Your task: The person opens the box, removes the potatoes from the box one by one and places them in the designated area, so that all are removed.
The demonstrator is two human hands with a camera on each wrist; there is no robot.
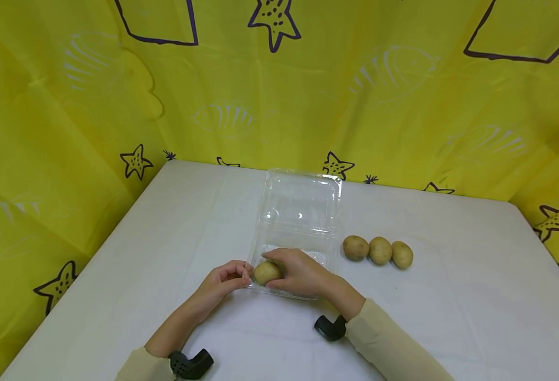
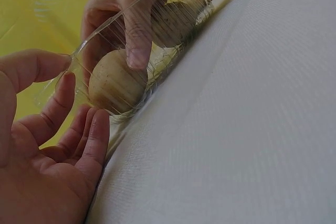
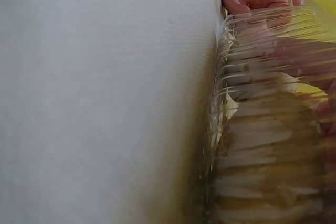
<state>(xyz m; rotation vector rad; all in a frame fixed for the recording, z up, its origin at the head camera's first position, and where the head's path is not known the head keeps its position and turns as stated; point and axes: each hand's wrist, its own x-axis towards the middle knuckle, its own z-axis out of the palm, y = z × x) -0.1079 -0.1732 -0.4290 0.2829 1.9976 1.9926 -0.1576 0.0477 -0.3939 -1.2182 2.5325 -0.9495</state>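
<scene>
— What are your hands doing right now?

— My right hand (image 1: 300,275) is curling its grip over a potato (image 1: 267,272) and resting it inside the clear clamshell tray (image 1: 303,241), in the near left corner. My left hand (image 1: 224,283) is just beside it, fingers relaxed and slightly bent, their tips touching the tray's outer rim without pinching it.

— And where is everything else lying?

— Three more potatoes (image 1: 379,251) are sitting in a row on the white surface (image 1: 451,296), a little way off to the right of my right hand. The tray's lid (image 1: 300,198) is standing open beyond my fingers, hinged at the far side.

— How is the potato feeling, do you reckon?

— I'm judging it firm and fairly dense, with dry skin that isn't slipping. Wrapping the fingers over its broad middle is the sound way to take it.

— And the tray?

— That's the delicate part. The thin ribbed plastic (image 2: 113,85) is looking light and flexible, so I'm expecting it to skid or buckle under a push. Steadying it at the rim near the corner, where the wall is stiffest, seems best.
</scene>
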